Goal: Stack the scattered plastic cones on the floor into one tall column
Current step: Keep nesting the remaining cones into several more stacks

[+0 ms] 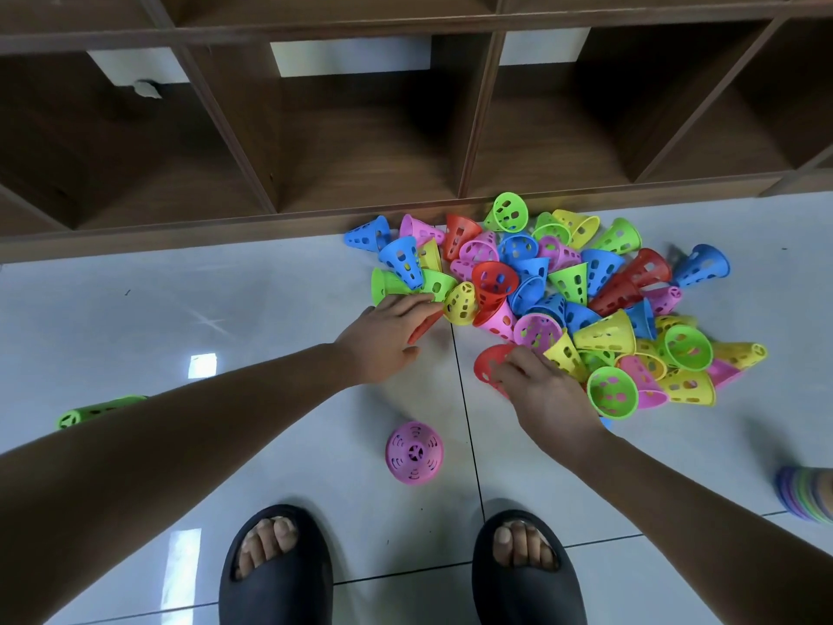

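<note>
A heap of perforated plastic cones in red, blue, green, yellow and pink lies on the floor against the shelf base. One pink cone stands upright alone in front of my feet. My left hand rests at the heap's left edge, fingers curled over a red cone lying under them, beside a yellow cone. My right hand grips another red cone at the heap's near edge.
A dark wooden cubby shelf runs along the wall behind the heap. A green cone lies on its side at far left. Coloured rings sit at the right edge. My feet in black slippers stand on the white tiles.
</note>
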